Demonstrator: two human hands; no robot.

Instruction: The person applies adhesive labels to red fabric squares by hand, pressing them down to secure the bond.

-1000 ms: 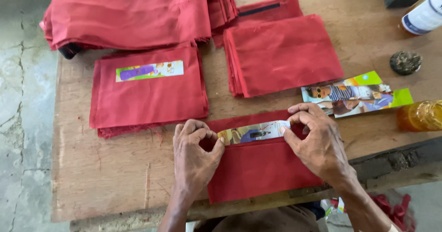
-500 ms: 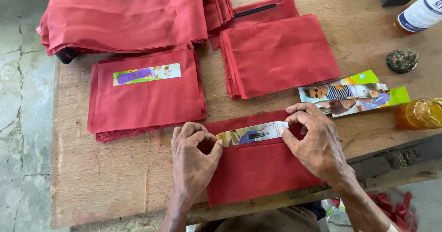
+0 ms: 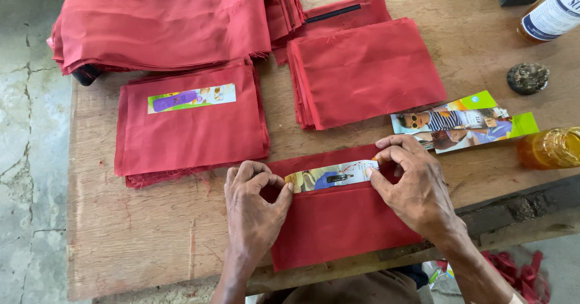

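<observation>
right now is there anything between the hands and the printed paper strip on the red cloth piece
Nothing visible. The left hand and the right hand each pinch an end of the printed paper strip directly, as it lies on the red cloth piece. The loose printed strips lie apart, on the wooden table.

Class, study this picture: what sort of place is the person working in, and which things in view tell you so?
Probably a small sewing or craft workshop. Stacks of cut red cloth cover a rough wooden table, and both hands, left hand and right hand, press a printed paper strip onto a red cloth piece.
</observation>
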